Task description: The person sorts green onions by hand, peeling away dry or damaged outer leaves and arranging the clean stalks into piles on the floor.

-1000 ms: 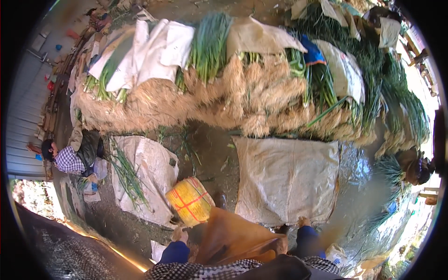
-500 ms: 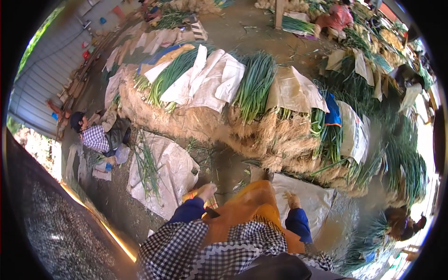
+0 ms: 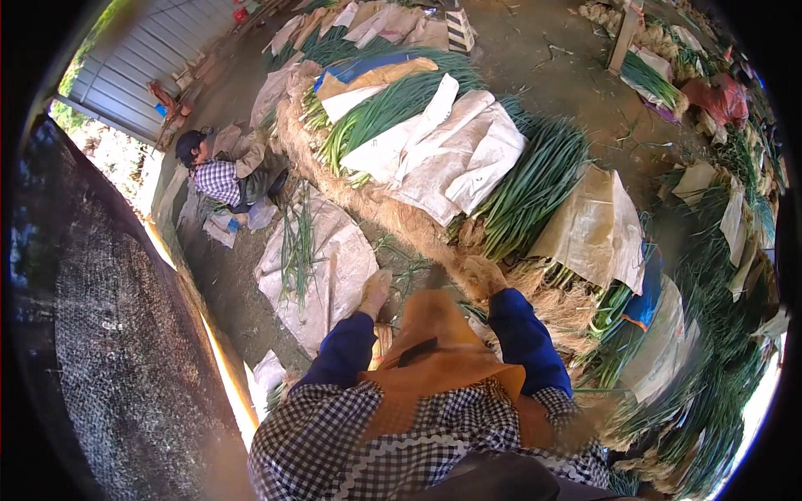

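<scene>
The person's bare right hand [image 3: 484,278] overlies the tan, fibrous root mat [image 3: 401,215] fringing the near side of a long heap of dark-green, long-leaved onion plants [image 3: 543,188]; whether it grips any roots cannot be told. The bare left hand [image 3: 376,290] lies near the right edge of an off-white, flat floor sheet [image 3: 341,249] bearing loose green leaves [image 3: 296,246]; its finger spread is indistinct. A creased white cloth-like cover [image 3: 459,159] overlies part of the heap. Left: a co-worker in a checked shirt [image 3: 219,179], low beside the heap.
</scene>
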Available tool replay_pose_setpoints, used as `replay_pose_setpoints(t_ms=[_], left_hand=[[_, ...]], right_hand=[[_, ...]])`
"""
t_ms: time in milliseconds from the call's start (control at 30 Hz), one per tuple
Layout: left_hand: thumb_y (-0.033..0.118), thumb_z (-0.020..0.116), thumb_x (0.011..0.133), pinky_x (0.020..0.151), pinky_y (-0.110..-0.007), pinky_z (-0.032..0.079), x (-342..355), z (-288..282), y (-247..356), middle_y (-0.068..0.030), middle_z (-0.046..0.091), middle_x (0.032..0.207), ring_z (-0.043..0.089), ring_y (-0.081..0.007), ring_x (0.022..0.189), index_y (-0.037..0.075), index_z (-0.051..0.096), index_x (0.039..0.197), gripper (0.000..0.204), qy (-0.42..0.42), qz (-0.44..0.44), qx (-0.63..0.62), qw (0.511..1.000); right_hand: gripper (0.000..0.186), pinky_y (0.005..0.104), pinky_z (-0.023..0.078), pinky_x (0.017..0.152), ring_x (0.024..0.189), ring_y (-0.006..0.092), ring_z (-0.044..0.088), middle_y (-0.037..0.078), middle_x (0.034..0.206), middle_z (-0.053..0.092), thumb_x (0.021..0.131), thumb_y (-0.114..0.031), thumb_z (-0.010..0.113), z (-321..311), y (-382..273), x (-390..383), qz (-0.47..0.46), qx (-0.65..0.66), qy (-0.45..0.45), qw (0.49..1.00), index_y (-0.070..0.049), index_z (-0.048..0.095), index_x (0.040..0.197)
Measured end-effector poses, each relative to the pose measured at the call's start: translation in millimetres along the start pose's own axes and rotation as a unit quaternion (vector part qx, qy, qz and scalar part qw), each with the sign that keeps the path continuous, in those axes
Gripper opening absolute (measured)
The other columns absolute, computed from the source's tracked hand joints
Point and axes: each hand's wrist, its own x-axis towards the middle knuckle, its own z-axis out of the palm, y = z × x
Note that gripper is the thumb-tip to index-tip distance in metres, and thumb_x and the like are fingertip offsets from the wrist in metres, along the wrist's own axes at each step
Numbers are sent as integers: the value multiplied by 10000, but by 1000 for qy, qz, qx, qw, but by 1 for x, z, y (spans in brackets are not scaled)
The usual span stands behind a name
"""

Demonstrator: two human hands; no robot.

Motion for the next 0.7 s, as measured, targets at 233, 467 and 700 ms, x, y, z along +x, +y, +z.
replay_pose_setpoints(t_ms=[233,467,700], left_hand=[[346,585,829,958,-341,345,204,-50,-3,-172,506,1207,462,-291,1134,-9,452,1226,548,-1,24,-63,998],[288,634,783,913,-393,389,332,45,69,-243,477,1190,483,-364,1079,-2,408,1251,595,-75,56,86,992],[195,520,853,630,-347,480,399,-45,97,-101,594,756,559,-204,657,-20,553,999,262,-113,-116,-223,961]], right_hand=[[304,361,357,923,1063,183,489,105,1308,411,856,-209,490,94,61,156,-89,-397,-135,903,-87,527,1133],[383,308,434,586,649,192,501,59,799,552,797,-331,606,64,118,212,419,393,328,750,-18,580,1016],[203,312,514,671,800,237,602,98,880,611,861,-165,483,-44,65,163,364,737,363,439,-25,573,977]])
